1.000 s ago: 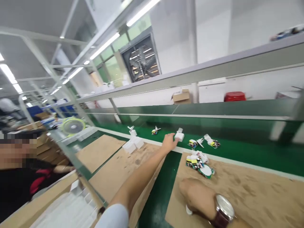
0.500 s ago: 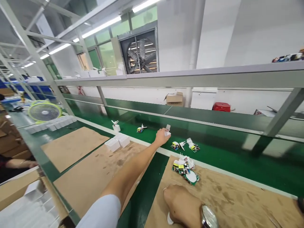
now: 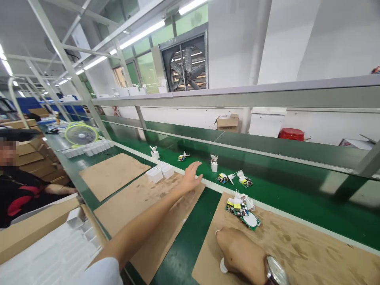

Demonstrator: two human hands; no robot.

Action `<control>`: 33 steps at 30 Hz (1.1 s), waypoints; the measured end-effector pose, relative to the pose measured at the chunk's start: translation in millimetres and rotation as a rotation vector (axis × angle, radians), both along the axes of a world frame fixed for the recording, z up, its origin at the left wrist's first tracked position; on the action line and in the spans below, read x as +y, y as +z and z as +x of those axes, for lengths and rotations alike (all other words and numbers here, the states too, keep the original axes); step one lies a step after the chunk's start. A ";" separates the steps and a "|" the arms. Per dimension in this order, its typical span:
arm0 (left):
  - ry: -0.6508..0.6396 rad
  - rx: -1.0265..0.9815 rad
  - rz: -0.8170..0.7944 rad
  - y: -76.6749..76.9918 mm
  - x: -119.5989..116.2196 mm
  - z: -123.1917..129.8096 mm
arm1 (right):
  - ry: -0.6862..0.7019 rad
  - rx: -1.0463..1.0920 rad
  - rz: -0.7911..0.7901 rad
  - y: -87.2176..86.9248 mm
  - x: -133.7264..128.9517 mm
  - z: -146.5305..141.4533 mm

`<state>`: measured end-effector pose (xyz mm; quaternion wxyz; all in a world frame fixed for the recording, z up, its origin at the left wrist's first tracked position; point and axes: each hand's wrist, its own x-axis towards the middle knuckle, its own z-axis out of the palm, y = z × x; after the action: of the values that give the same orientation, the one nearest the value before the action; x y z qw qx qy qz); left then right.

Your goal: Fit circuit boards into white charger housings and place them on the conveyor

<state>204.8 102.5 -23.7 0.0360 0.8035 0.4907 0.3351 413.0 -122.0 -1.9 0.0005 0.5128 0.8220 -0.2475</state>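
My left hand [image 3: 191, 178] is open, its fingers spread, above the belt's near edge and holding nothing. To its right, a small white box [image 3: 214, 165] stands upright on the green belt with parts sticking out of its top. My right hand [image 3: 239, 250], with a watch at the wrist, is closed low over the brown paper. A white rounded piece [image 3: 223, 266] pokes out beneath its fingers; the rest of it is hidden. Just beyond lies a pile of circuit boards [image 3: 237, 206] with white plug parts. Two more boards [image 3: 222, 178] [image 3: 246, 181] lie on the belt.
Open white boxes [image 3: 154, 174] sit on the left paper sheet. Farther along the belt are another filled box [image 3: 154, 153] and a board [image 3: 182, 157]. A carton of white boxes [image 3: 38, 253] stands at the lower left, near a seated person [image 3: 26, 194]. A green fan [image 3: 81, 134] stands beyond.
My left hand has let go of the white box, leaving it standing on the belt, and drawn back to the left with fingers spread. My right hand stays closed over the paper. The view has turned left.
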 end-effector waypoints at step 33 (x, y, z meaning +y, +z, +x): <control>-0.457 -0.075 -0.040 -25.1 -125.2 10.5 | -0.136 -0.263 -0.059 23.6 -16.2 4.0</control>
<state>215.3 -22.7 -48.7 0.1449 0.8799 0.3009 0.3380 417.0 -138.2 21.7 0.1066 0.5952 0.7705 -0.2018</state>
